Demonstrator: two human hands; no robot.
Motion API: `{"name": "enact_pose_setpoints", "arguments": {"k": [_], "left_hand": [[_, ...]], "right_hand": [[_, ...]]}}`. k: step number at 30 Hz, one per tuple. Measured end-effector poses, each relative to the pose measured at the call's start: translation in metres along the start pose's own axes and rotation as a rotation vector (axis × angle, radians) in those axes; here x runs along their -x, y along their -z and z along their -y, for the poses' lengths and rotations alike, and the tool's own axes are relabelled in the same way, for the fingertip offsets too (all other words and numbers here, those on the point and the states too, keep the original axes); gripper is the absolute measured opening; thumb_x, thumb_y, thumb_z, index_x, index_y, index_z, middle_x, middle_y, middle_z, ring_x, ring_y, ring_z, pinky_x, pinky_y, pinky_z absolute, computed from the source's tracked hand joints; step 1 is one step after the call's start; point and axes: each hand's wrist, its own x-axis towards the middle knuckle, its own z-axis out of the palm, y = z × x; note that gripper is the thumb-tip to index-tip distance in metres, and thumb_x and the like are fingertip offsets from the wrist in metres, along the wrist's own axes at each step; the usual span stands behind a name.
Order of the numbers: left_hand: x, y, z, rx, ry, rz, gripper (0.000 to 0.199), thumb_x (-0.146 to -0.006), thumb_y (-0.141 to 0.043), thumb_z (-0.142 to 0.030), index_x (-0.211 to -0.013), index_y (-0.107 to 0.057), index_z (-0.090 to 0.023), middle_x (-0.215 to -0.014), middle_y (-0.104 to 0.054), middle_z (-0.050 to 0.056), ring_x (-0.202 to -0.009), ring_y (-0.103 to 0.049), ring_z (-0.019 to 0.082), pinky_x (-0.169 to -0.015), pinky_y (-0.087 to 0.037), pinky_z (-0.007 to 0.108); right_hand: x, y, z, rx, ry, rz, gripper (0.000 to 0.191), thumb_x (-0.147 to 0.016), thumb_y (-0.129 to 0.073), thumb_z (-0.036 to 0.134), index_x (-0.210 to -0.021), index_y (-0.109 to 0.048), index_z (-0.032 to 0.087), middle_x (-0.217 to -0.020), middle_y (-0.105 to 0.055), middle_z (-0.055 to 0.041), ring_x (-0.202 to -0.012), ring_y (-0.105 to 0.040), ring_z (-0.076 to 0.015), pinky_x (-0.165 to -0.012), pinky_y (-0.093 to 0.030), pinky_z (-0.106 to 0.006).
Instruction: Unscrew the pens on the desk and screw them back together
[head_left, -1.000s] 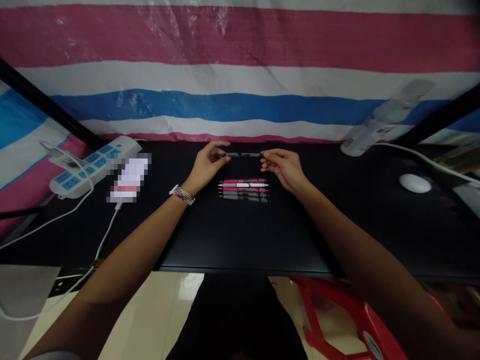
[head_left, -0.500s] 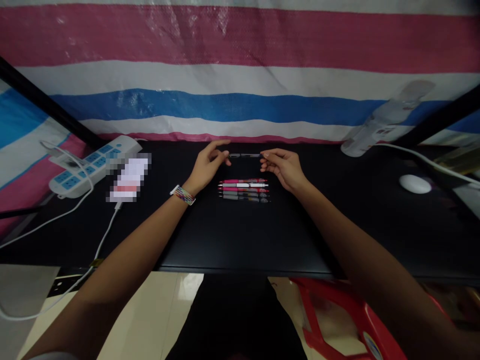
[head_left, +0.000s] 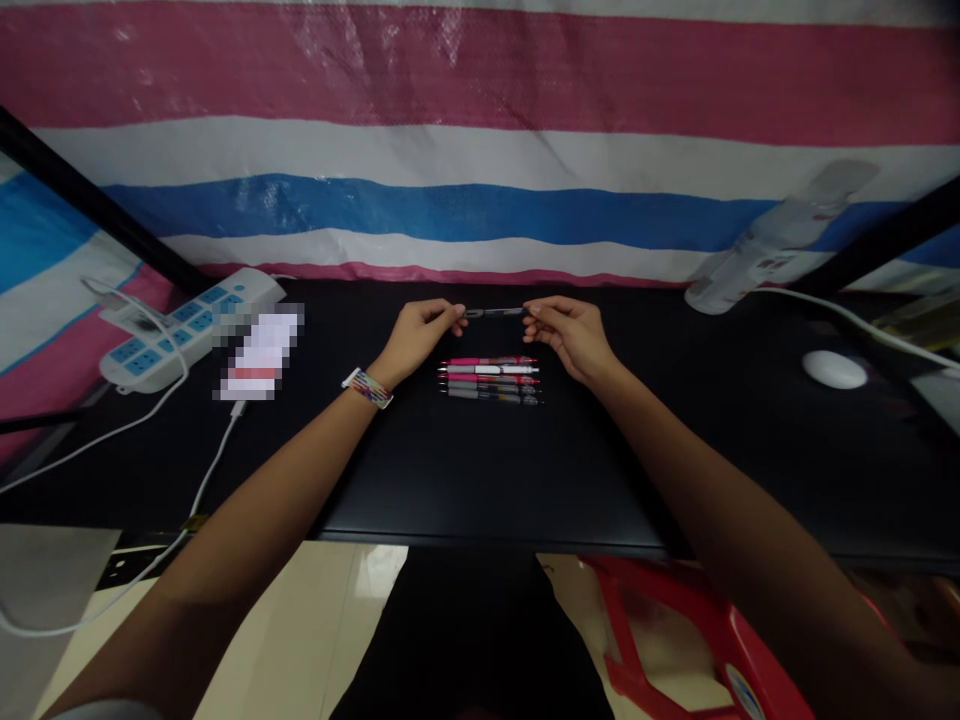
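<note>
A dark pen [head_left: 495, 312] lies level between my two hands, beyond a row of other pens. My left hand [head_left: 421, 332] pinches its left end between thumb and fingers. At the opposite end, my right hand [head_left: 570, 332] grips the tip with thumb and forefinger, the other fingers curled below. Closer to me, several pens lie side by side: a pink pen [head_left: 487, 361], a white pen [head_left: 489, 370], another pink one and grey-and-black pens [head_left: 491, 396]. A patterned band [head_left: 367, 388] circles my left wrist.
On the left of the black table [head_left: 480, 480] are a white power strip [head_left: 191, 330] and a blurred-out phone [head_left: 259, 355] on a cable. To the right stand a clear bottle [head_left: 776, 245] and a white mouse [head_left: 834, 369]. A red stool [head_left: 675, 610] is below the table edge.
My left fingers, spread by the pen's left end before, have closed on it. The right hand keeps its pinch, and the row of pens stays put.
</note>
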Motion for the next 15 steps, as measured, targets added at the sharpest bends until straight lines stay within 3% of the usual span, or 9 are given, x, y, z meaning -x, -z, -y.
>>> {"name": "enact_pose_setpoints", "arguments": {"k": [2,3,10,15], "left_hand": [[0.0002,0.0006,-0.001,0.018,-0.025,0.001,0.008,-0.094,-0.084,-0.028,-0.09,-0.083,-0.022,-0.087,-0.083,0.005,-0.082,-0.075,0.019,-0.081,-0.058,0.034],[0.0003,0.0009,-0.0012,0.024,-0.042,-0.007,0.005,-0.09,-0.085,-0.024,-0.094,-0.083,-0.022,-0.092,-0.084,0.005,-0.086,-0.076,0.019,-0.083,-0.058,0.034],[0.0002,0.0007,-0.0012,0.031,-0.076,-0.031,0.015,-0.084,-0.088,-0.02,-0.099,-0.083,-0.02,-0.103,-0.085,0.006,-0.096,-0.077,0.021,-0.09,-0.059,0.036],[0.0008,0.0012,-0.0015,0.039,-0.005,-0.032,0.023,-0.087,-0.089,-0.035,-0.105,-0.088,-0.02,-0.097,-0.087,0.007,-0.089,-0.077,0.022,-0.087,-0.061,0.037]], "right_hand": [[-0.0007,0.0005,-0.0003,0.009,-0.002,-0.001,0.017,-0.086,-0.096,0.033,-0.089,-0.085,0.02,-0.08,-0.076,-0.0052,-0.07,-0.069,-0.0163,-0.073,-0.067,-0.036],[-0.0011,0.0008,-0.0007,0.013,-0.003,-0.002,0.017,-0.086,-0.096,0.032,-0.088,-0.085,0.02,-0.079,-0.076,-0.0052,-0.069,-0.068,-0.0161,-0.072,-0.067,-0.036],[-0.0016,0.0005,-0.0024,-0.031,0.005,0.005,0.026,-0.076,-0.102,0.037,-0.087,-0.087,0.019,-0.077,-0.077,-0.0042,-0.066,-0.068,-0.0146,-0.069,-0.067,-0.033],[-0.0004,0.0002,-0.0028,-0.039,0.028,0.017,0.031,-0.075,-0.104,0.039,-0.092,-0.087,0.02,-0.08,-0.078,-0.0036,-0.072,-0.072,-0.0159,-0.074,-0.07,-0.035]]}}
